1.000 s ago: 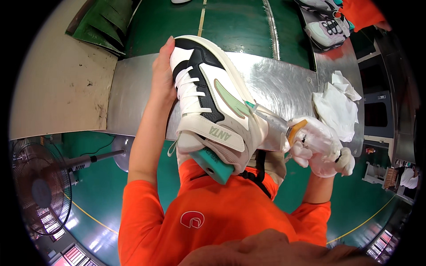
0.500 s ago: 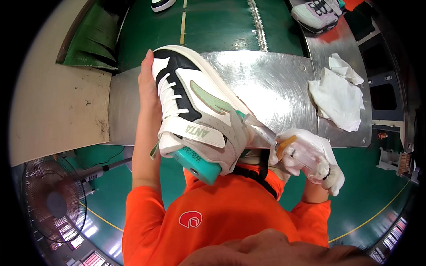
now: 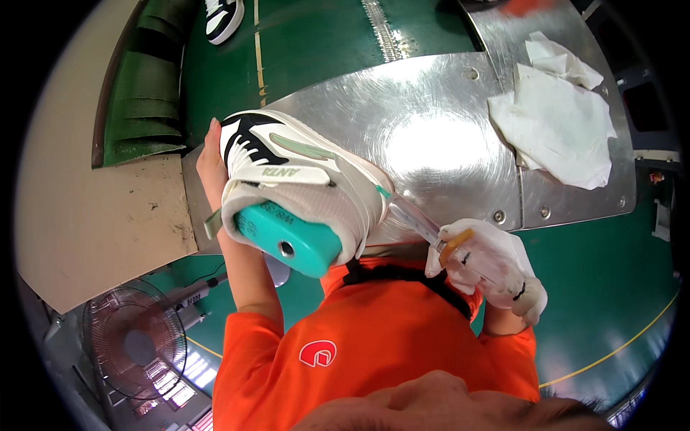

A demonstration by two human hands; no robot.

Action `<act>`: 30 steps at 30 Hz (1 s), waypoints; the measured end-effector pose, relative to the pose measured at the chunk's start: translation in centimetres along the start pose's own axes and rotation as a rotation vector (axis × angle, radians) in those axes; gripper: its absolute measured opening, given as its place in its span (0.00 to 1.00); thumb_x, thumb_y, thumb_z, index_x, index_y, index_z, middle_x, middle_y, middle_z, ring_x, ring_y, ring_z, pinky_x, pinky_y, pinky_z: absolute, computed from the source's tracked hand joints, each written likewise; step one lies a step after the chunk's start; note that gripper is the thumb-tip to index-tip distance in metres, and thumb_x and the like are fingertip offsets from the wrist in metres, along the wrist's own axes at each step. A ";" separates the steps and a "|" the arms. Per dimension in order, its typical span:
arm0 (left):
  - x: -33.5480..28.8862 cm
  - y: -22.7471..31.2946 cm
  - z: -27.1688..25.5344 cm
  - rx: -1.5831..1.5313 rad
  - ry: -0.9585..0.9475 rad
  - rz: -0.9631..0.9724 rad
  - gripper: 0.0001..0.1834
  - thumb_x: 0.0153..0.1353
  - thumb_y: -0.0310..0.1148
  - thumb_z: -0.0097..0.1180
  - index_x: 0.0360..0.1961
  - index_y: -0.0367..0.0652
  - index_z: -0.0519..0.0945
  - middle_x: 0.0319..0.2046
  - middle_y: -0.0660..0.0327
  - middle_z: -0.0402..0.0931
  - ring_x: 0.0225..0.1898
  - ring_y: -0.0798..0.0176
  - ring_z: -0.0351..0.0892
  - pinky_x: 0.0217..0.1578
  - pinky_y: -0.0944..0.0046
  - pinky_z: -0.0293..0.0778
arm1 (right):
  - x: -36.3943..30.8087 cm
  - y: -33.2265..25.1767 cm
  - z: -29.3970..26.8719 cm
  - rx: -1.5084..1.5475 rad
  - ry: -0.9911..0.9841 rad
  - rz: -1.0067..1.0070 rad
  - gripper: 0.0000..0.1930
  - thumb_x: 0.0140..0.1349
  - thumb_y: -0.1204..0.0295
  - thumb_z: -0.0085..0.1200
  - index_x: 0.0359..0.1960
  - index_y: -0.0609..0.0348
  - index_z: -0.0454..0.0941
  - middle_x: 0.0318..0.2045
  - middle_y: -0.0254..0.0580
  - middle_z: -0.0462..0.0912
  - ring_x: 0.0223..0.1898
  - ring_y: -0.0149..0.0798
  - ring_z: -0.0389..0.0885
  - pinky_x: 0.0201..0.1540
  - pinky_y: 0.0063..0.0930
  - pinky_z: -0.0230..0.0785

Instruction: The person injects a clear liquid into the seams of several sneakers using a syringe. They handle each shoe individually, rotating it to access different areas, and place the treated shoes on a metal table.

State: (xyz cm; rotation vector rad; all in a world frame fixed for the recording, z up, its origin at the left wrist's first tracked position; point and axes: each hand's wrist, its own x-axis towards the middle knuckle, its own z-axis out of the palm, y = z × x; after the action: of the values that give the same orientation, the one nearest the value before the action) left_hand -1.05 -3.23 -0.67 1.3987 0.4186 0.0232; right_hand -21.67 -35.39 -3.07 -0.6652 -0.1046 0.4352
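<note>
My bare left hand (image 3: 213, 167) is closed round the toe side of a white, black and beige sneaker (image 3: 352, 179), its fingers partly hidden behind the shoe. The sneaker has a pale green side stripe, and a teal shoe last (image 3: 309, 241) fills its opening. In a white glove, my right hand (image 3: 489, 264) grips a clear syringe (image 3: 415, 218) with a yellowish-brown collar. The syringe's green tip is at the sneaker's side, by the sole edge near the heel; whether it touches cannot be told.
Under the sneaker is a metal work plate (image 3: 438, 129), with a crumpled white cloth (image 3: 557, 126) to the right. Beyond runs a green conveyor belt (image 3: 316, 43) bearing another shoe (image 3: 224, 20). A wooden board (image 3: 108, 215) stands left, a fan (image 3: 136, 345) lower left.
The sneaker has tipped, showing more of the teal last and its sole edge. The syringe tip has shifted along toward the heel. The view has turned, and the far-right shoe has left it.
</note>
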 end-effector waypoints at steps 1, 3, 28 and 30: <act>0.3 0.2 -0.6 0.067 0.019 -0.008 0.18 0.66 0.45 0.56 0.34 0.37 0.80 0.30 0.60 0.81 0.28 0.67 0.79 0.30 0.67 0.75 | 0.0 0.2 0.2 0.041 0.026 0.040 0.24 0.64 0.66 0.51 0.60 0.63 0.67 0.40 0.66 0.77 0.19 0.29 0.59 0.23 0.22 0.59; 1.2 0.2 -2.0 0.153 0.013 -0.033 0.19 0.66 0.46 0.56 0.35 0.37 0.80 0.31 0.59 0.81 0.29 0.66 0.80 0.32 0.66 0.75 | -0.1 0.3 -0.1 0.120 0.052 0.100 0.19 0.67 0.69 0.46 0.58 0.59 0.68 0.39 0.64 0.77 0.20 0.29 0.58 0.23 0.23 0.58; -18.3 -1.2 -13.7 0.369 -0.253 -0.420 0.37 0.64 0.58 0.55 0.55 0.29 0.73 0.43 0.53 0.82 0.38 0.60 0.85 0.35 0.63 0.82 | 0.7 0.9 2.5 0.238 0.210 0.028 0.48 0.30 0.69 0.59 0.60 0.77 0.60 0.45 0.49 0.73 0.24 0.25 0.61 0.26 0.13 0.58; -19.8 -1.7 -13.7 0.297 -0.331 -0.476 0.39 0.58 0.57 0.62 0.54 0.28 0.72 0.43 0.54 0.82 0.38 0.60 0.85 0.36 0.66 0.81 | 1.0 1.3 3.0 0.201 0.208 -0.007 0.55 0.22 0.67 0.63 0.61 0.81 0.58 0.47 0.48 0.73 0.24 0.24 0.61 0.27 0.11 0.57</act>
State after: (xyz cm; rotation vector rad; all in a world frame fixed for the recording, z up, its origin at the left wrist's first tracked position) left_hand -23.92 4.32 1.58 1.5265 0.4802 -0.6734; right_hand -21.90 -32.38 -1.55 -0.5084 0.1328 0.3616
